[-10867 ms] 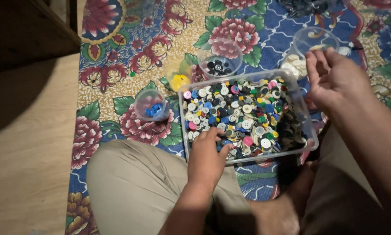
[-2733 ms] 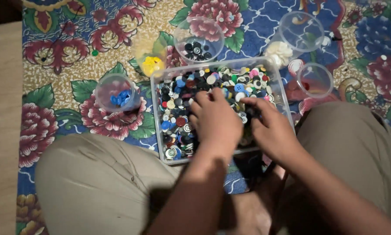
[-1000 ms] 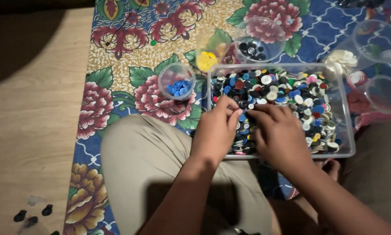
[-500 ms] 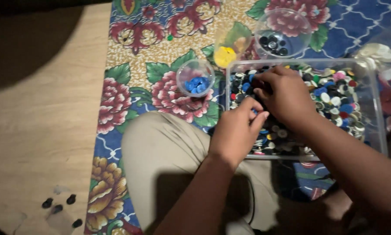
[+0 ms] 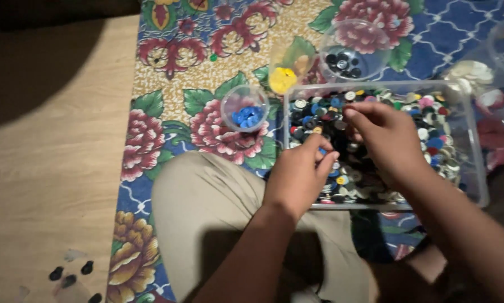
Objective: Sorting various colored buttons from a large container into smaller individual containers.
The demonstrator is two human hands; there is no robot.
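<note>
A clear plastic tray (image 5: 476, 168) holds a heap of small round pieces in many colours. Both my hands are in its left half. My left hand (image 5: 299, 177) rests over the near left corner, thumb and forefinger pinched on what looks like a small blue piece. My right hand (image 5: 384, 140) lies further in, fingers curled down into the heap; what they hold is hidden. A small clear cup of blue pieces (image 5: 244, 109) stands left of the tray. Behind the tray are a cup of yellow pieces (image 5: 284, 76) and a bowl of black pieces (image 5: 350, 53).
The tray and cups sit on a flowered rug (image 5: 168, 129) with wooden floor (image 5: 50, 168) to its left. My bent knee in beige trousers (image 5: 207, 207) is below the tray. More clear cups (image 5: 470, 70) stand at the far right. Loose black pieces (image 5: 70, 275) lie on the floor.
My right hand came back from the cups on the right into the tray. Both hands have since worked leftwards in the heap, and my left fingers have pinched together.
</note>
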